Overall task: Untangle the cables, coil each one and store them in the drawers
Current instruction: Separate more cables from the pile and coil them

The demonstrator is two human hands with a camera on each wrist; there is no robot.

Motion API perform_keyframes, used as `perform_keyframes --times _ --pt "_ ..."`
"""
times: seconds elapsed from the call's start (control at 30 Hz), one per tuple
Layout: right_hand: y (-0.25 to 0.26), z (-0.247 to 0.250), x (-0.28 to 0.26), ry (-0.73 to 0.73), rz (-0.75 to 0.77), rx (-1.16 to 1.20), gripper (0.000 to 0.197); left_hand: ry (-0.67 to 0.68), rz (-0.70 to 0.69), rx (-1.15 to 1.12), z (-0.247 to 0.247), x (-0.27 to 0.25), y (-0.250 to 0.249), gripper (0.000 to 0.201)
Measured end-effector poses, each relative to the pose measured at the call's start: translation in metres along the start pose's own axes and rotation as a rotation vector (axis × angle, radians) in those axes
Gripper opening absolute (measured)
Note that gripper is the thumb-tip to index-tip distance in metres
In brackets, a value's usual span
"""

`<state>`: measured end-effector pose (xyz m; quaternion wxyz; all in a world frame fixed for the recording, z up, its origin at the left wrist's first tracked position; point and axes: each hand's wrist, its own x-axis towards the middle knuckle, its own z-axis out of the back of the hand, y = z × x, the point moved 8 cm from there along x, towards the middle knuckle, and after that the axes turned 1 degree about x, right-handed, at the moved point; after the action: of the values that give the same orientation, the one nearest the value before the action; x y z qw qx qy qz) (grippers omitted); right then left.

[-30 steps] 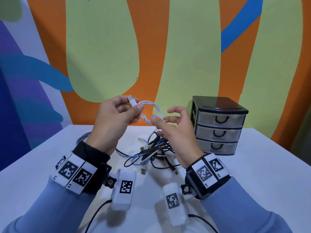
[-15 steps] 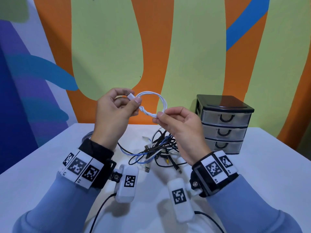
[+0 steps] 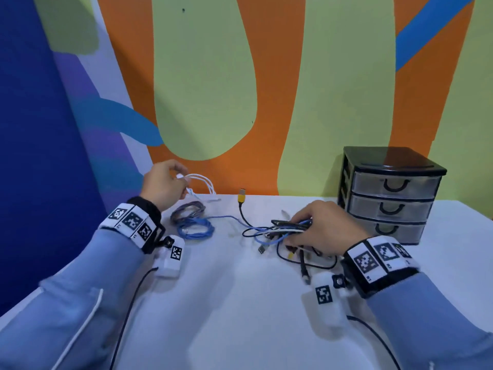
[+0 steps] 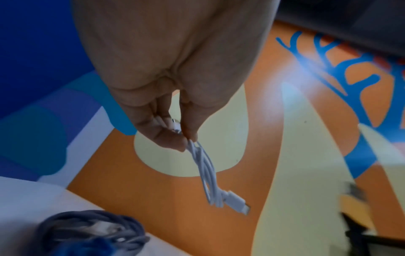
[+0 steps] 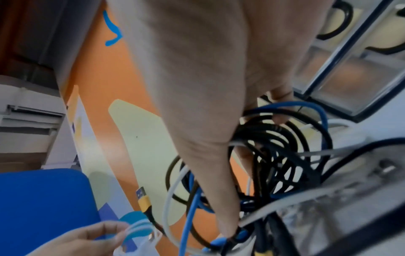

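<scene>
Hands split since last frame: my L hand [image 3: 163, 186] pinches white coil [image 3: 200, 182], R hand [image 3: 324, 231] grips tangle [image 3: 282, 232]. No readable text. Drawers [image 3: 390, 193] just beyond.

The drawer unit [image 3: 386, 193] has a glossy black plastic top and frosted translucent fronts. Beside it, the counter [image 3: 240, 303] looks smooth, matt white. The white cable [image 4: 206, 173] is smooth plastic.

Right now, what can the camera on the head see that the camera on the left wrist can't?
Only the head view shows the drawers, the right hand gripping the tangled cables, and the blue coil. Only the left wrist view shows the white cable's plug close up, dangling. Both show the left hand pinching the white cable above the grey coil.
</scene>
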<state>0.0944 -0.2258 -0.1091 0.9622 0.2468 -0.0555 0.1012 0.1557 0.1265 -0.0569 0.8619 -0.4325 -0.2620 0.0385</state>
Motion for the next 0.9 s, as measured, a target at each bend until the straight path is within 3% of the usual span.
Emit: perform_keyframes --times 0.13,0.37,0.5,0.6,0.7,0.83,0.9 --pt "-0.007 0.006 -0.002 -0.043 -0.059 0.029 0.017 0.118 0.065 0.163 -0.012 0.008 0.014 0.018" --pt "-0.021 0.003 0.002 -0.039 -0.107 0.229 0.012 0.283 0.171 0.243 -0.047 0.003 0.008 0.009" --pt "-0.033 0.011 0.003 -0.156 -0.134 0.284 0.018 0.4 0.143 0.437 -0.061 -0.001 0.003 0.009" --pt "-0.036 0.015 0.003 -0.208 -0.136 0.308 0.021 0.378 0.055 0.643 -0.058 -0.004 -0.016 0.022" --pt "-0.038 0.016 0.004 -0.246 -0.136 0.38 0.022 0.368 -0.088 0.506 -0.064 -0.015 -0.055 0.026" --pt "-0.041 0.02 0.004 -0.269 -0.099 0.586 0.021 0.648 -0.168 0.298 -0.106 -0.051 -0.098 0.042" --pt "-0.038 0.023 0.001 -0.268 -0.057 0.676 0.016 0.687 -0.141 0.229 -0.126 -0.062 -0.105 0.041"
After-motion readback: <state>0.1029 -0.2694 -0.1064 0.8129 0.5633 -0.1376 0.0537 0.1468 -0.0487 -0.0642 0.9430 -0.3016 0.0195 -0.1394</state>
